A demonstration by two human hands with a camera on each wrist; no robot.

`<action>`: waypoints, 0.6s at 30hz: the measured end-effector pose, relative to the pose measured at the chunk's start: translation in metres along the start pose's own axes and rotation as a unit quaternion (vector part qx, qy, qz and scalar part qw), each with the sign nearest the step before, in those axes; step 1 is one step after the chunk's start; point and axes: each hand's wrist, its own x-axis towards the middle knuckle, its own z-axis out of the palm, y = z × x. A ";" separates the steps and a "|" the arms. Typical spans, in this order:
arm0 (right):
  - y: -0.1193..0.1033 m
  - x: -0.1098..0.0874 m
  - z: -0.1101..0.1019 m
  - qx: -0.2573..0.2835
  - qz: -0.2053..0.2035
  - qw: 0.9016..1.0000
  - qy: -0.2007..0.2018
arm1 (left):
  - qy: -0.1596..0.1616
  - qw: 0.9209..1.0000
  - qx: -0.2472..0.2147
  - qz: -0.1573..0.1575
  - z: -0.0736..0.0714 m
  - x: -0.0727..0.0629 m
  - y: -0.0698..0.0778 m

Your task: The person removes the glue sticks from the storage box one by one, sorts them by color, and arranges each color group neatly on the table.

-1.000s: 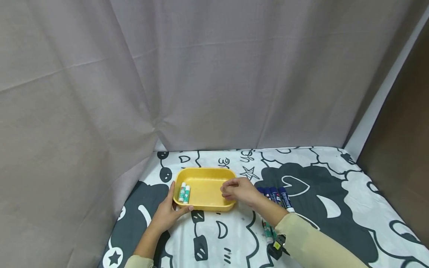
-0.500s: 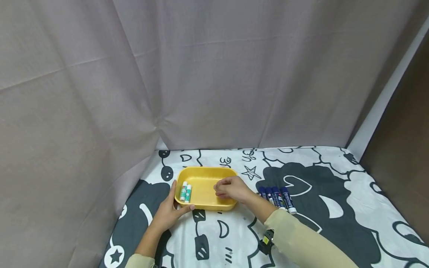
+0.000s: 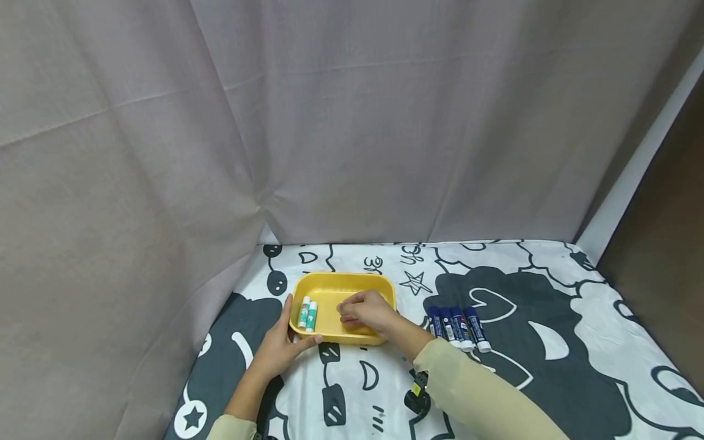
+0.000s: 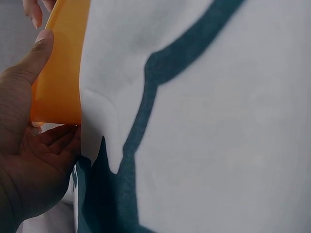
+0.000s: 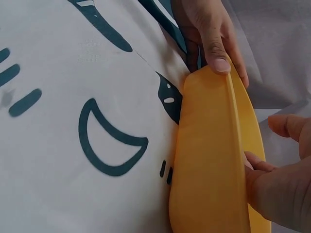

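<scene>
A yellow tray lies on the patterned cloth, with two small teal-and-white glue sticks side by side near its left end. My left hand holds that end, fingers along the side and thumb at the near rim. In the left wrist view, its thumb presses against the orange-looking tray wall. Over the right half of the tray interior is my right hand, fingers bent and pointing left. The tray wall hides part of this hand in the right wrist view, and I cannot tell whether it holds anything.
Several dark blue markers with white ends lie in a row to the right of the tray, next to the right forearm. A grey curtain closes off the back and left. A brown panel stands at the right.
My right hand has moved left, further over the tray. The right forearm has shifted off the markers, and green-labelled sticks seen beside it earlier are now out of sight. The left hand keeps its hold.
</scene>
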 end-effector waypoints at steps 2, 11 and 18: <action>0.000 0.003 0.003 0.005 0.003 1.000 -0.001 | 0.000 1.000 -0.001 0.000 0.000 0.000 0.001; 0.004 0.017 0.018 -0.003 0.028 0.999 0.017 | -0.001 1.000 -0.006 -0.004 -0.001 0.000 0.002; 0.008 0.025 0.023 0.003 0.048 0.999 0.022 | 0.001 1.000 -0.003 0.001 0.000 0.000 0.000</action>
